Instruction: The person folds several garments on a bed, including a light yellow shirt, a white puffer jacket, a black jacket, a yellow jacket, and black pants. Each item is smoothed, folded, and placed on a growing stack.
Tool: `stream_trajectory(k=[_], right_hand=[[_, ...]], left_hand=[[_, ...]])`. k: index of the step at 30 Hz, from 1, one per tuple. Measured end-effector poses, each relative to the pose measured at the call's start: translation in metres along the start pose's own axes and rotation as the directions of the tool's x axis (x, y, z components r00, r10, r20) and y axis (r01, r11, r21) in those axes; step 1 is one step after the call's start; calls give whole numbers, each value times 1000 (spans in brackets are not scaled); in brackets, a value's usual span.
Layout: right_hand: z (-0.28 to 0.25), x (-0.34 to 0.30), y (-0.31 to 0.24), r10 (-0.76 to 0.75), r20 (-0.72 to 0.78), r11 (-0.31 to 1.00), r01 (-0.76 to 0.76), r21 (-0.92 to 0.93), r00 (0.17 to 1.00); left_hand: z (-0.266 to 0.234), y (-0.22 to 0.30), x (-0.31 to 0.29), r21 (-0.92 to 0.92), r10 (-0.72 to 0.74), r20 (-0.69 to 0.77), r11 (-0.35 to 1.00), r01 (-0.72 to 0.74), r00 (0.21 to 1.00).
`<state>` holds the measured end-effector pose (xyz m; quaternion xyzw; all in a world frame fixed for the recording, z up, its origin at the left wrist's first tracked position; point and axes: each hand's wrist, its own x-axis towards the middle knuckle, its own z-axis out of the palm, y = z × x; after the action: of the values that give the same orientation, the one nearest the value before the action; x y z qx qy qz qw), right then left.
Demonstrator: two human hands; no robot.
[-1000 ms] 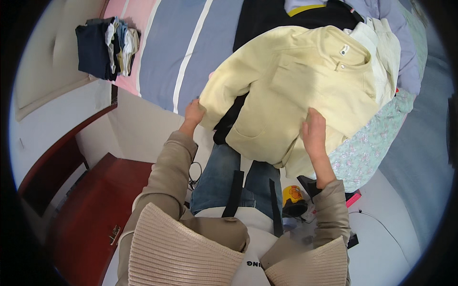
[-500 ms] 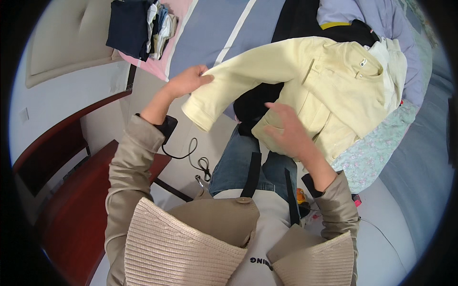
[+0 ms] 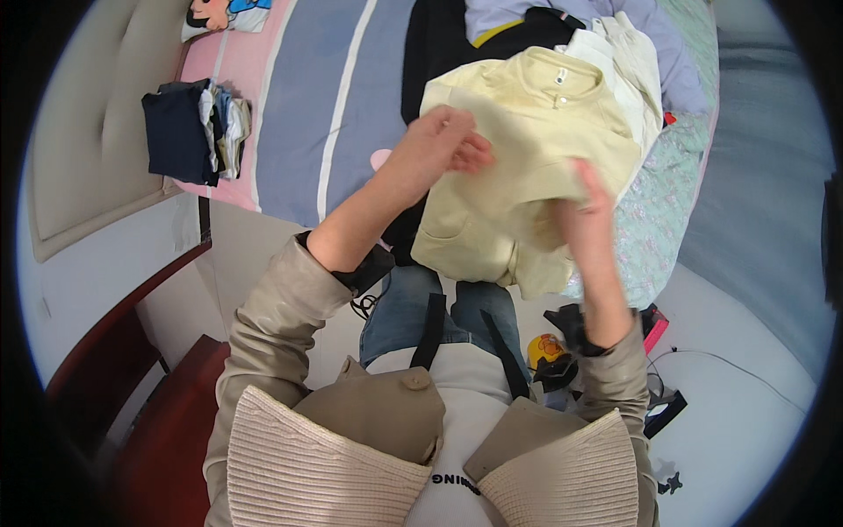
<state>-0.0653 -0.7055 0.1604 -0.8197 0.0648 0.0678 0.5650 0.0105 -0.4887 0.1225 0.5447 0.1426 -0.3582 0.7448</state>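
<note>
L hand point(image 3: 450, 149): fingers loosely apart. R hand point(image 3: 587, 209): blurred, grip can't be told. Pale-yellow jacket point(image 3: 531, 162): on bed point(image 3: 303, 114), beneath both hands. Folded-clothes stack point(image 3: 180, 132): well L of L hand.

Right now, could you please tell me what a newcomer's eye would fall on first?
Probably the pale yellow jacket at the near edge of the bed, with the blurred left hand and right hand over it. Next, perhaps, the stack of folded clothes on the bed's left side.
</note>
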Motion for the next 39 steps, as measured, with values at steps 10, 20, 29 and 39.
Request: stream_trajectory(k=[10, 20, 29, 39], right_hand=[[-151, -3, 218, 471, -371, 861, -509, -5, 801], [-98, 6, 268, 243, -54, 739, -221, -636, 968], [-92, -128, 371, 814, -291, 561, -811, 165, 503], [-98, -148, 324, 764, 255, 556, -805, 207, 593]], left_hand=[[-18, -111, 81, 811, 483, -134, 556, -185, 865], [6, -162, 108, 945, 170, 313, -155, -288, 935], [60, -180, 86, 917, 388, 322, 98, -386, 864], [117, -235, 50, 873, -278, 355, 441, -210, 892]])
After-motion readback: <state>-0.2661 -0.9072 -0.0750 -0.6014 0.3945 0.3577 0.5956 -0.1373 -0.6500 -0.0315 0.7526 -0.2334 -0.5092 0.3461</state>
